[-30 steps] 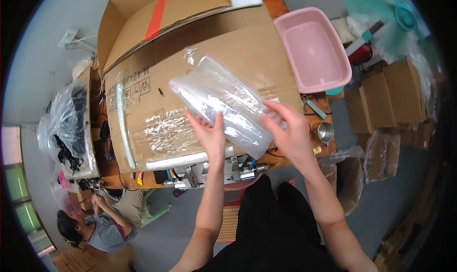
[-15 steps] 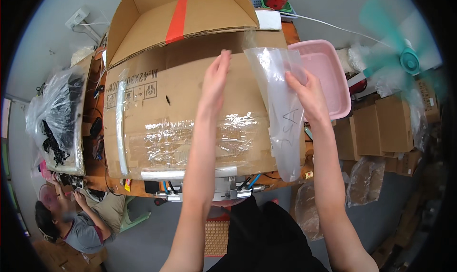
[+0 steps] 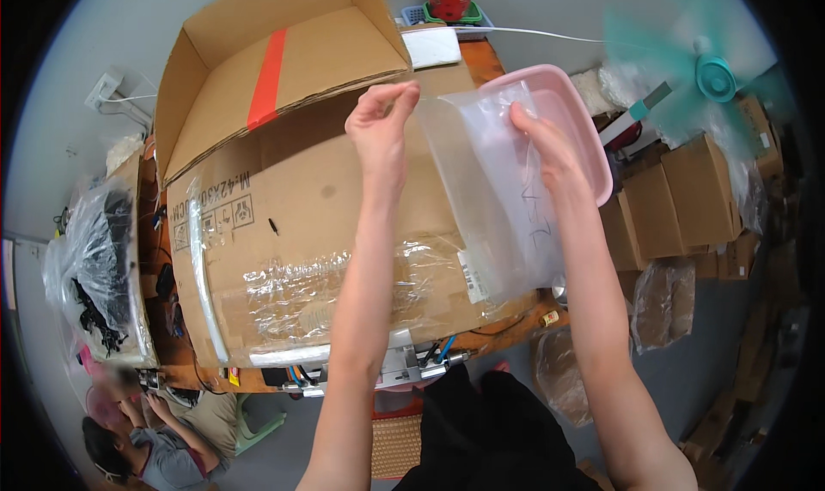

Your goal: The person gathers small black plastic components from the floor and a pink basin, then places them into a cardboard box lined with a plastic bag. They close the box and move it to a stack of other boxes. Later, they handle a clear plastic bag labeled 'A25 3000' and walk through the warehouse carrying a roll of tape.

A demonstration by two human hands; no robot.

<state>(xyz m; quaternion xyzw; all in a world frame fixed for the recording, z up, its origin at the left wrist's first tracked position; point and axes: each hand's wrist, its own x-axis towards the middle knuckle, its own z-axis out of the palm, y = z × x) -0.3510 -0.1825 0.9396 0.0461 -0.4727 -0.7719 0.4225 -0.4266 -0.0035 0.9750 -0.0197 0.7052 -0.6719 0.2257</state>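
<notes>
Left hand [image 3: 382, 117] is pinched narrow, whether on film I cannot tell; right hand [image 3: 557, 154] holds the clear bag [image 3: 491, 190]. Being slick, it could slip if gripped loosely.

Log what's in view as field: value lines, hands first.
Left hand: fingers curled together above brown printed cardboard; grip on any film unclear
Right hand: thumb and fingers holding translucent dark-marked plastic bag
Bag position: over the cardboard's right side
Far side, left: open brown cardboard box with red strip
Far side, right: pink rectangular plastic basin, partly hidden by bag
</notes>
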